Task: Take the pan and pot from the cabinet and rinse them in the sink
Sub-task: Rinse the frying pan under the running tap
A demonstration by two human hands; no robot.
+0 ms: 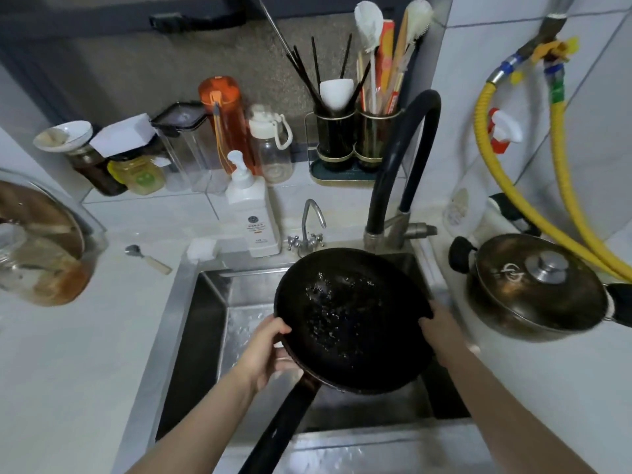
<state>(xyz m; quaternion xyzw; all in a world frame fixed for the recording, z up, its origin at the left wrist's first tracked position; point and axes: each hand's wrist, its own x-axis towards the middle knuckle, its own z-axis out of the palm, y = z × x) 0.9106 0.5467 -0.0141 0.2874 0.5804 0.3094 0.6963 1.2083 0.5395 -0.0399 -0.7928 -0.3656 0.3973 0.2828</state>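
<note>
A black frying pan [352, 319] hangs tilted over the steel sink [205, 302], its wet inside facing me and its long handle pointing down toward me. My left hand [266, 354] grips the pan's left rim near the handle base. My right hand [441, 331] holds the right rim. A dark metal pot [533, 292] with a lid and silver knob sits on the counter to the right of the sink. The black faucet hose [403, 159] arches behind the pan.
A white soap pump bottle [251, 213] and a small tap [309, 230] stand behind the sink. Bottles, jars and an utensil holder [355, 142] line the back wall. A glass bowl [41, 244] sits far left, a spoon [147, 258] near it. Yellow hoses [561, 165] hang at right.
</note>
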